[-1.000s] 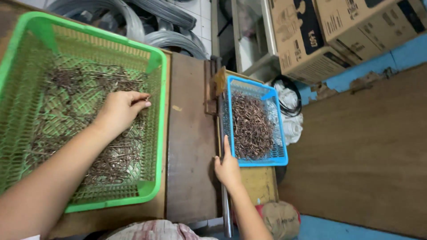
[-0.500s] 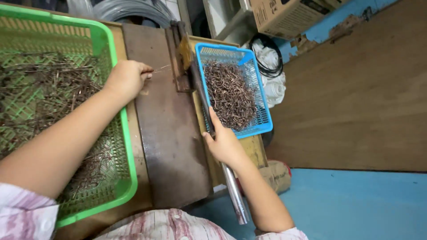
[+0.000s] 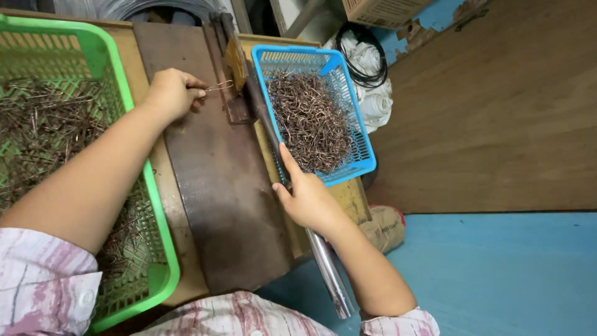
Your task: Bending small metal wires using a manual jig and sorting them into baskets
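My left hand (image 3: 171, 91) pinches a thin bent wire piece (image 3: 219, 86) and holds its tip against the metal jaw (image 3: 233, 93) at the top of a dark steel plate (image 3: 217, 186). My right hand (image 3: 305, 196) grips a long metal lever handle (image 3: 323, 267) that runs from that jaw down toward me. A green basket (image 3: 158, 249) of straight wire pieces sits at the left under my left forearm. A blue basket (image 3: 367, 155) with a heap of bent wire hooks (image 3: 311, 121) stands just right of the lever.
The plate lies on a wooden bench (image 3: 140, 56). Coiled wire (image 3: 155, 7) rests at the back. White cloth and black cable (image 3: 367, 68) lie behind the blue basket. A cardboard box (image 3: 379, 9) is at the top. Brown board (image 3: 497, 112) and blue floor (image 3: 497, 274) fill the right.
My left hand left the green basket with one wire piece and carried it right to the jaw. My right hand stayed on the lever handle. The view shifted left and down.
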